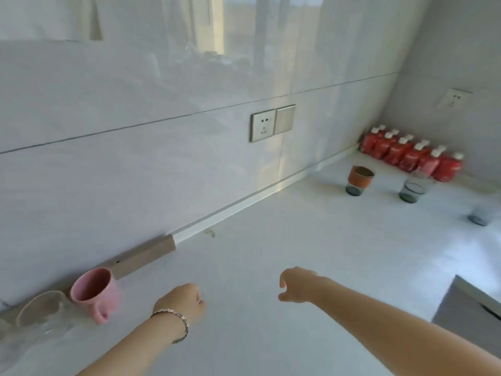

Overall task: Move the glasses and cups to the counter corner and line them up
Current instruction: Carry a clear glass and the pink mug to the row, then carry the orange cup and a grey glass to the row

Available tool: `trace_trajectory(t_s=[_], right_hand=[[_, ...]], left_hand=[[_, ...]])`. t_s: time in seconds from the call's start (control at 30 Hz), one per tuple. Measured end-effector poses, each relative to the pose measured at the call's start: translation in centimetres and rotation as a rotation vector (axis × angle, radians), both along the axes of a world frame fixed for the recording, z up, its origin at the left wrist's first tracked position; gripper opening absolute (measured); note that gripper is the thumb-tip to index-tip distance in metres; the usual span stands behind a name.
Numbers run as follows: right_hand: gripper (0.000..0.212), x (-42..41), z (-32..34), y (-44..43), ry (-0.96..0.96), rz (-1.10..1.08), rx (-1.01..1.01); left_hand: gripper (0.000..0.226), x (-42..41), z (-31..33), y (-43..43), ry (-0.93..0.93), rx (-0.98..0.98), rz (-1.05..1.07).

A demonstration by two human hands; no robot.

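Note:
A pink mug (93, 290) stands at the near left by the wall, handle toward me, with a clear glass (40, 310) just left of it. Far right near the corner stand a glass with an orange sleeve (359, 180), a clear grey-based glass (413, 187) and a blurred third glass (481, 213) at the right edge. My left hand (184, 301), with a bracelet on the wrist, hovers over the white counter (271, 253) right of the mug, fingers curled and holding nothing. My right hand (296, 284) hovers further right, fingers loosely apart, empty.
A row of several red bottles with white caps (412, 156) lines the right wall in the corner. A wall socket and switch (272, 122) sit above the counter, another socket (454, 98) on the right wall. A sink's edge (471, 291) cuts in at the near right.

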State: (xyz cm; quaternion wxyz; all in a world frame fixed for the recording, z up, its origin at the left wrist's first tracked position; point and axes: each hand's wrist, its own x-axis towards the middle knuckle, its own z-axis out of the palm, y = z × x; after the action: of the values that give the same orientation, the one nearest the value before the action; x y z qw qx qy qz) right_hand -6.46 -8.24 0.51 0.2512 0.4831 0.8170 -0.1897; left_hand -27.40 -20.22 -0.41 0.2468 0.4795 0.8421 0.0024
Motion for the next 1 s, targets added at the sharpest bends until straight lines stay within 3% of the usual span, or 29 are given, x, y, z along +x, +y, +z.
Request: trace_trajectory(t_s=[0.27, 0.47, 0.73, 0.83, 1.0], right_hand=[[0.037, 25.8, 3.6, 11.8, 0.030, -0.261, 0.122], [0.041, 39.4, 4.7, 18.6, 0.047, -0.379, 0.142], [0.039, 48.7, 2.8, 29.5, 0.078, -0.521, 0.132], [0.040, 49.7, 2.4, 29.6, 0.038, -0.525, 0.118], [0.038, 50.5, 1.6, 37.0, 0.050, -0.551, 0.135]], left_hand=[[0.009, 21.7, 2.5, 14.7, 0.002, 0.126, -0.142], [0.010, 33.5, 4.1, 23.9, 0.013, 0.150, -0.221], [0.034, 38.9, 2.5, 38.5, -0.032, 0.113, -0.244], [0.048, 39.3, 2.0, 40.2, -0.014, 0.096, -0.247], [0.072, 40.2, 1.2, 50.7, -0.126, 0.216, -0.132]])
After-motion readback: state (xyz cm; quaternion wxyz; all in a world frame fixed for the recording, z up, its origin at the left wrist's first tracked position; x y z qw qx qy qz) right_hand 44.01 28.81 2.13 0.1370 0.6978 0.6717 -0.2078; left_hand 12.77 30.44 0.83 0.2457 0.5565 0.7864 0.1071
